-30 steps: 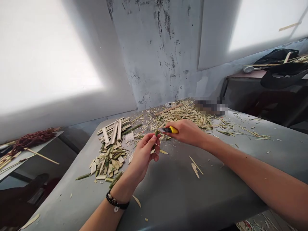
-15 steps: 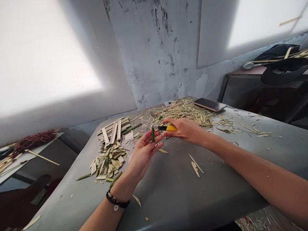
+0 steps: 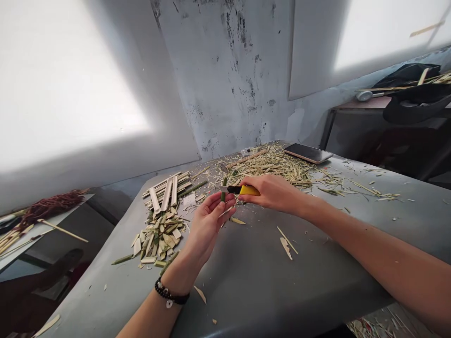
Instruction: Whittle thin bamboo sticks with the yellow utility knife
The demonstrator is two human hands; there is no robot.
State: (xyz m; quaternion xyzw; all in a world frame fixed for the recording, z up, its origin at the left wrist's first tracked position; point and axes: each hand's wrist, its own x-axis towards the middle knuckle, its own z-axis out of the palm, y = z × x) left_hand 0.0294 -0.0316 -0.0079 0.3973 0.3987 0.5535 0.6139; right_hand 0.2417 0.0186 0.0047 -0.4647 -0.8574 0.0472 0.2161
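Between the thumb and fingers of my left hand (image 3: 207,225) a small green bamboo piece (image 3: 223,188) is held upright. My right hand (image 3: 271,190) grips a yellow and black utility knife (image 3: 248,190), its blade pointing left and lying across the bamboo piece. Left of my left hand is a pile of short split bamboo pieces (image 3: 165,234), with longer pale strips (image 3: 167,195) behind it. Thin shavings (image 3: 282,164) are heaped beyond my right hand.
A phone (image 3: 308,153) lies at the back right of the grey table (image 3: 253,291). At the left, a side table holds a dark red fibre bundle (image 3: 52,206) and sticks. A black cap (image 3: 416,103) sits on another table at the right.
The knife has moved slightly left, and its blade now meets the bamboo piece instead of being beside it. The bamboo piece sits slightly higher.
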